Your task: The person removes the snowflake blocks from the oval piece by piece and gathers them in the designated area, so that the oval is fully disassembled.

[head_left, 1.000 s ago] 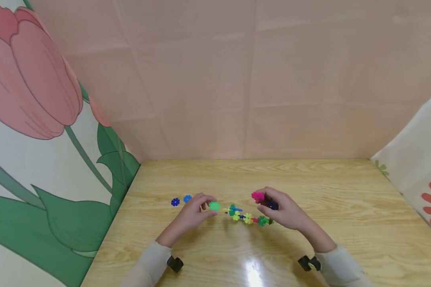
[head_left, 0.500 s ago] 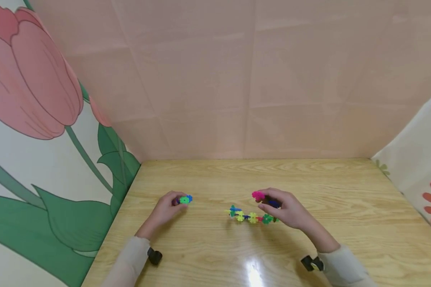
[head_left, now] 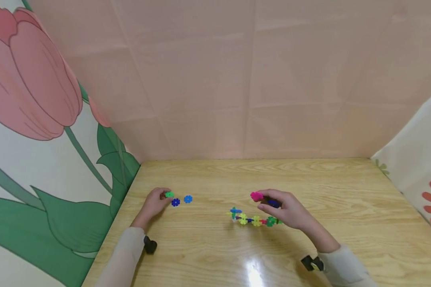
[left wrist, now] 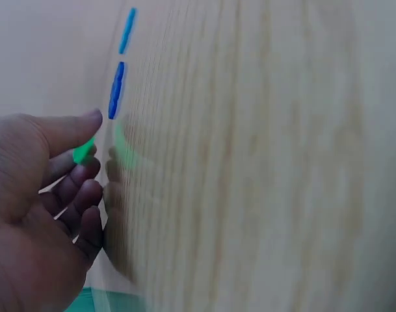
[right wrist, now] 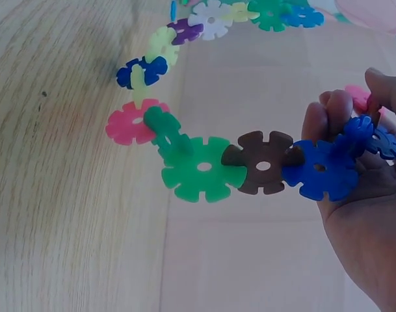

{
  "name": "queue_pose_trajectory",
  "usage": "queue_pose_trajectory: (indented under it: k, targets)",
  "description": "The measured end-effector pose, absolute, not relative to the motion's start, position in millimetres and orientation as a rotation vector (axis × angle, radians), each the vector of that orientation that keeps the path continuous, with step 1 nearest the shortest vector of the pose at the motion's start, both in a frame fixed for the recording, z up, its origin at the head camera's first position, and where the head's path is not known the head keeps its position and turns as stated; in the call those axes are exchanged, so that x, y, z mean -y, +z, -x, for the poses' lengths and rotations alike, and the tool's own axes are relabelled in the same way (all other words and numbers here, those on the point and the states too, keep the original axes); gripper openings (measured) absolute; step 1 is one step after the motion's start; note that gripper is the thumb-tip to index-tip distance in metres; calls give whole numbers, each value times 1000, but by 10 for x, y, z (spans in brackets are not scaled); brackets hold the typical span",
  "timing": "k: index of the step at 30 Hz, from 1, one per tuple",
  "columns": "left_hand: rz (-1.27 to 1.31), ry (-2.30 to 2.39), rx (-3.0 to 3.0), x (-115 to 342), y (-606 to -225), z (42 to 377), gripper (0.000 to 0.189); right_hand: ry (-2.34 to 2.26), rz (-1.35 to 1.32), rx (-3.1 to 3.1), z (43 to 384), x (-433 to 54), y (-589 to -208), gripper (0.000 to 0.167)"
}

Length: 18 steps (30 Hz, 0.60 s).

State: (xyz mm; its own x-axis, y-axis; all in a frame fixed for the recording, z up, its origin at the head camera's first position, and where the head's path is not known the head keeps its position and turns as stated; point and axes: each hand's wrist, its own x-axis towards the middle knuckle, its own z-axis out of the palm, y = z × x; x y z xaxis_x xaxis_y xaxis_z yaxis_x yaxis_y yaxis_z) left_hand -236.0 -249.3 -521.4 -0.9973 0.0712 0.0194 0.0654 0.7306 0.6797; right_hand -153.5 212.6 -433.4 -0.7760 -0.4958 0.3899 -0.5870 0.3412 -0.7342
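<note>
Head view: wood-grain table (head_left: 309,179), creased pink backdrop (head_left: 255,79) at 12 o'clock; all clock dirs as seen here.
L hand (head_left: 153,203): approx 9 o'clock of R hand (head_left: 290,210); thumb & fingertips nearly together, pinching thin green disc (head_left: 169,194).
Loose discs: dark blue disc (head_left: 175,202) just beside green one, approx 4–5 o'clock of it; light blue disc (head_left: 188,199) approx 3 o'clock of dark one. Both flat on table, flower-shaped, notched rims.
R hand grip: thumb & fingers bent round one end of disc chain (head_left: 256,221), which trails to 8–9 o'clock; pink disc (head_left: 256,196) pokes out at tips.
L wrist only: loose discs edge-on, slim wavy strips; remaining fingers loosely bent; green reflection on smooth tabletop.
R wrist, clearest on links: blue link (right wrist: 321,172), brown link (right wrist: 263,180), green link (right wrist: 204,188), slotted rim to rim at angles, round ctr holes, plastic-looking; white link (right wrist: 211,18) farther along. Can't tell if far end touches table.
</note>
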Motion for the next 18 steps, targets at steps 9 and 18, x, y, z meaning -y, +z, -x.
queue_pose_trajectory:
  k: [9, 18]
  targets:
    - [-54, 1075, -2933, 2472, -5223, 2391, 41, 1430, -1025, 2487, 1554, -2118, -4370, 29]
    - [-21, 1092, -2916, 2477, -5221, 2391, 42, 1432, -1076, 2446, 1571, -2118, -4402, 32]
